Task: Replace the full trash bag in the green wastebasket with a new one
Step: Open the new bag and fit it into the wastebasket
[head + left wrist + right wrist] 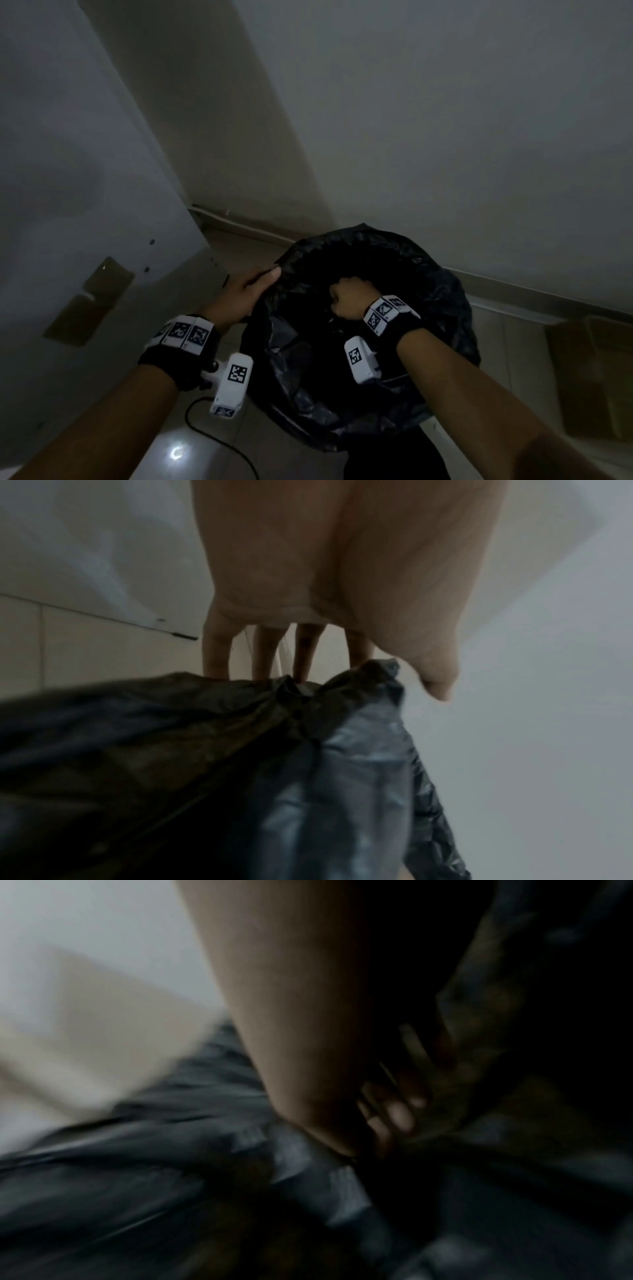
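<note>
A black trash bag (pixel 428 274) covers the wastebasket, whose green body is hidden under it. The bag's mouth is open and dark inside. My left hand (pixel 255 287) grips the bag's left rim, thumb on top and fingers down the outside. In the left wrist view the fingers (pixel 263 653) go behind the bunched bag edge (pixel 342 696) and the thumb (pixel 438 680) sits beside it. My right hand (pixel 346 296) is curled inside the mouth, clutching the plastic. The right wrist view is blurred, with curled fingers (pixel 397 1112) against the bag (pixel 171 1150).
A white panel (pixel 85 171) leans close on the left, with brown cardboard pieces (pixel 89 301) on it. A cardboard box (pixel 589 377) sits on the floor at the right. A black cable (pixel 219 442) loops on the tiles near the bag. A wall stands right behind.
</note>
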